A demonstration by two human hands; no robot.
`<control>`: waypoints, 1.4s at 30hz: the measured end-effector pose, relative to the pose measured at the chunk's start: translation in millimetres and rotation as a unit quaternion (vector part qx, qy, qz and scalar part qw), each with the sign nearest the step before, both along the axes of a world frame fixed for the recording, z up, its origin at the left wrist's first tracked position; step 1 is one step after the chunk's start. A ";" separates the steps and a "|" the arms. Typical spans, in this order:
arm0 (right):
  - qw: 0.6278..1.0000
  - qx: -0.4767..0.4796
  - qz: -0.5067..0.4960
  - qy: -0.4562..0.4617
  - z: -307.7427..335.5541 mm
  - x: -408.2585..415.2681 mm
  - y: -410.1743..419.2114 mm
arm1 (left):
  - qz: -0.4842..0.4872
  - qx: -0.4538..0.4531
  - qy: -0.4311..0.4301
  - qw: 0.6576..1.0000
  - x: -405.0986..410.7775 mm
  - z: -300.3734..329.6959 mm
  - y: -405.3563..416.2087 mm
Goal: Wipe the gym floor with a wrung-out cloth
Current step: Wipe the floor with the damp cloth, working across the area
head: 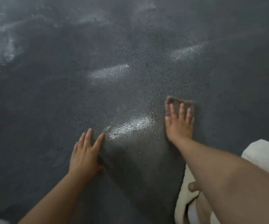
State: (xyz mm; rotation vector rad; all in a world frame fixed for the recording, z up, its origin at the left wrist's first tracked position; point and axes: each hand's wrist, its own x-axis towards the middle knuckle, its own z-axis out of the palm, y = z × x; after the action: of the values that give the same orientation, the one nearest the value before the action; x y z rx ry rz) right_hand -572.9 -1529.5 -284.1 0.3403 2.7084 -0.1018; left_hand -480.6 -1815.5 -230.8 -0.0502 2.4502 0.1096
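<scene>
A dark grey floor fills nearly the whole view, seen from close above. Its surface is rough and pebbled, speckled with tiny dark pits. Several pale, shiny streaks of reflected light lie across it: one bright patch near the lower middle, a softer one above it at the centre, another toward the upper right, and wider hazy glare along the upper left edge and top. Between the streaks the floor looks matte and shadowed, darkest at the bottom middle. At the lower right corner, a cream-coloured fabric with a soft, fuzzy texture shows.
</scene>
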 end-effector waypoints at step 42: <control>0.968 -0.056 0.244 0.029 -3.0 56.3 -251.5 | 0.183 0.005 -0.022 0.983 88.0 -14.1 -83.5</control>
State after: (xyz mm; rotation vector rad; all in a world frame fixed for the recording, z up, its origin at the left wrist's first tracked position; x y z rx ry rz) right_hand -516.6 -1781.0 -287.1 -0.3706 2.7419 -0.1210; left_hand -392.6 -1899.1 -244.9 -0.4939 2.3700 0.2795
